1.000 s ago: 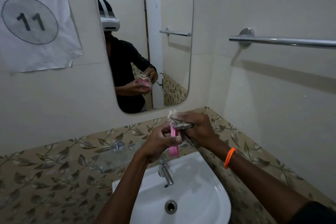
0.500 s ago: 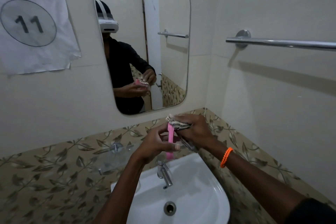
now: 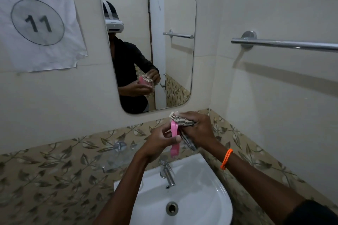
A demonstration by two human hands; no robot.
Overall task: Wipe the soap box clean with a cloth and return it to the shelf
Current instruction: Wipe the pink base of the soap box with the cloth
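Head view, walls: cream tile above, a band of leaf-patterned tile (image 3: 54, 166) below, meeting in a corner at right of centre.
Sign: paper sheet (image 3: 36, 22) at upper left, printed "WORKSTATION" and a circled 11; its lower right corner is curled.
Mirror: rounded mirror (image 3: 170, 14) on the back wall, reflecting a person in a dark top wearing a headset, both hands at the pink box.
Towel rail: chrome rail (image 3: 285, 43) on the right wall, running off the right edge of the frame.
Basin: white basin (image 3: 206, 195) at bottom centre with a drain hole; chrome tap (image 3: 167, 173) at its back edge.
Shelf: a clear shelf (image 3: 117, 159) seems to sit on the patterned tile left of the tap; hard to make out.
Soap box: pink soap box (image 3: 174, 139), held edge-on and upright above the tap, between the two hands.
Left hand: left hand (image 3: 159, 141) grips the box, thumb across its near edge.
Right hand: right hand (image 3: 198, 129) clutches a patterned cloth (image 3: 181, 120), pressed to the top of the box; orange wristband (image 3: 226, 159) on that wrist.
Open room: free air over the basin bowl and to the left of the hands; corner wall just beside the right hand.
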